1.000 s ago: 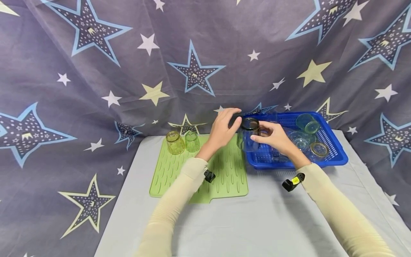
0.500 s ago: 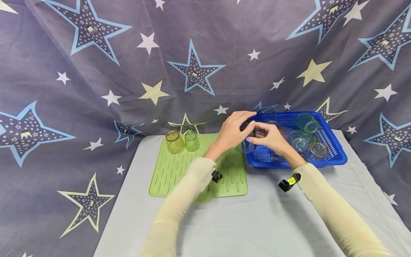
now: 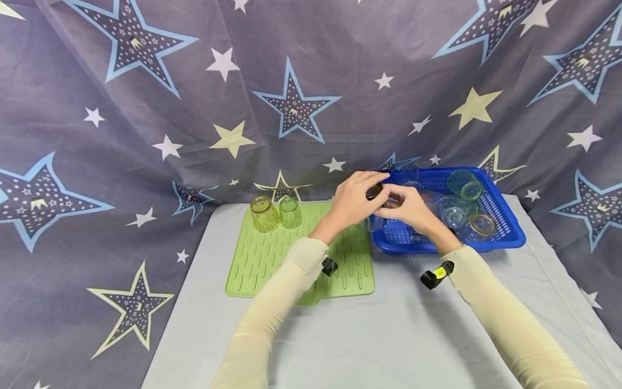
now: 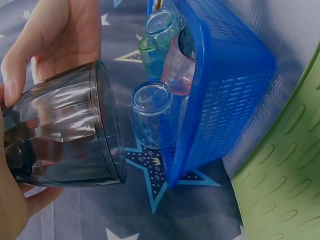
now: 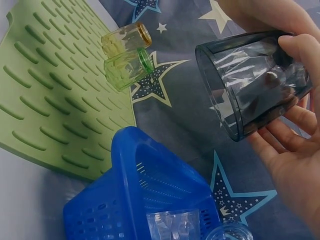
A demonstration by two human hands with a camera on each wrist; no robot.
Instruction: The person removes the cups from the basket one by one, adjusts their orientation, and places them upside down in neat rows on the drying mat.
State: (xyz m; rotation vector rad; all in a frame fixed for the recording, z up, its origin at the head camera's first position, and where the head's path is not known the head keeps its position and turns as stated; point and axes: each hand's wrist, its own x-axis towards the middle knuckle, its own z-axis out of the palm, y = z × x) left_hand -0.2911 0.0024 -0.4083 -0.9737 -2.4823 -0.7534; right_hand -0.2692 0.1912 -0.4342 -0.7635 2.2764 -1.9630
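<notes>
The left hand (image 3: 351,201) and right hand (image 3: 412,209) grip a dark glass (image 4: 65,132) between their fingers. Right of the fingers sits a blue basket (image 3: 452,250) of glassware (image 3: 454,217); left, a yellow glass (image 3: 264,216) and green glass (image 3: 290,214) on a green mat (image 3: 259,265).

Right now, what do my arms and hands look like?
Your long sleeves are plain cream. Your left hand and right hand are bare. Each wrist carries a small black device; the right one shows a yellow patch.

Two hands (image 3: 357,200) hold one dark glass (image 4: 65,120). Left of them, one mat (image 3: 262,259) bears two glasses (image 3: 265,217); right, one basket (image 3: 432,249) holds at least five others (image 3: 454,217).
</notes>
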